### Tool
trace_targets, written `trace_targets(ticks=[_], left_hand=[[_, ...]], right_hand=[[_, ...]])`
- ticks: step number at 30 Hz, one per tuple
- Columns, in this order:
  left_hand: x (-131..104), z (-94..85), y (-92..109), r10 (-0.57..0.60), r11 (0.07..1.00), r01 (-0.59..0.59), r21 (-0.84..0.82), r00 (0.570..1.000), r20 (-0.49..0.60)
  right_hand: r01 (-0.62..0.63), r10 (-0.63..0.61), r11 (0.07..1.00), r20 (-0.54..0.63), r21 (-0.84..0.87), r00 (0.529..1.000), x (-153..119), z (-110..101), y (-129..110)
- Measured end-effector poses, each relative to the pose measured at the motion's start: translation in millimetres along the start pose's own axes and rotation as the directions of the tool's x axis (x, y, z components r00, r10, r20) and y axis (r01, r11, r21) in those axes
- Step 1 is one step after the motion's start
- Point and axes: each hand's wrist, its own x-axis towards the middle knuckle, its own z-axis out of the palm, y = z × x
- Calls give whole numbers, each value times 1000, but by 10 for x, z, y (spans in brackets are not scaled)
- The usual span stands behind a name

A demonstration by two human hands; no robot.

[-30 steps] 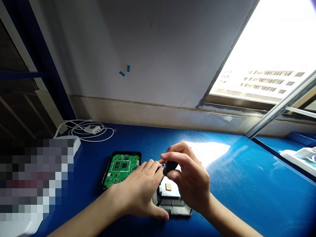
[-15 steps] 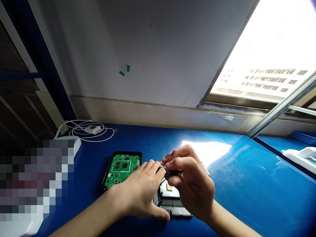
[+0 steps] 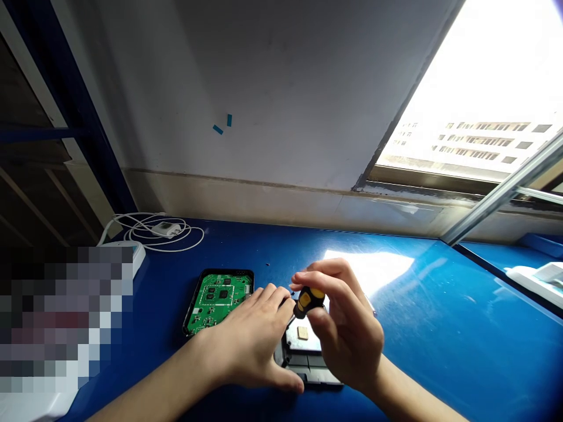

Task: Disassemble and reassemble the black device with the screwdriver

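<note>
My right hand [image 3: 352,328] holds a stubby black-and-yellow screwdriver [image 3: 310,300] between thumb and fingers, its shaft slanting down towards my left fingers. The screwdriver's tip is hidden. Under both hands lies an opened black device housing [image 3: 319,375] with a silvery metal plate [image 3: 311,343] and a small tan square pad [image 3: 302,333] on it. My left hand [image 3: 255,334] grips the housing's left side, its thumb at the near edge and its fingers over the far part. Just left of that hand, a green circuit board [image 3: 220,296] sits in a black shell [image 3: 192,299].
A white adapter [image 3: 167,229] with a coiled white cable [image 3: 196,240] lies at the back left of the blue table [image 3: 440,351]. A tiny dark piece [image 3: 267,264] lies behind the board. A metal bar [image 3: 497,193] slants up at the right. The left edge is pixelated.
My right fingers have opened and shifted around the screwdriver's handle, so more of its yellow part shows. My left hand and the housing have stayed in place.
</note>
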Motion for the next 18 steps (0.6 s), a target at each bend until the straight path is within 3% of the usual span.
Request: trace_targets(ticks=[4,13,18], left_hand=[[-11,-5,11,1,1000,-1,-9,1000,-2],[-13,50,-36,23,1000,-24,-5,999,-31],[-19,38,-31,16,1000,-16,-9,1000,-21]], right_hand=[[35,-36,999,-33,-31,999,32,12,-14],[37,-37,995,-4,91,999,-3,4,8],[47,-46,999,-71,6,996,20,-10,-14]])
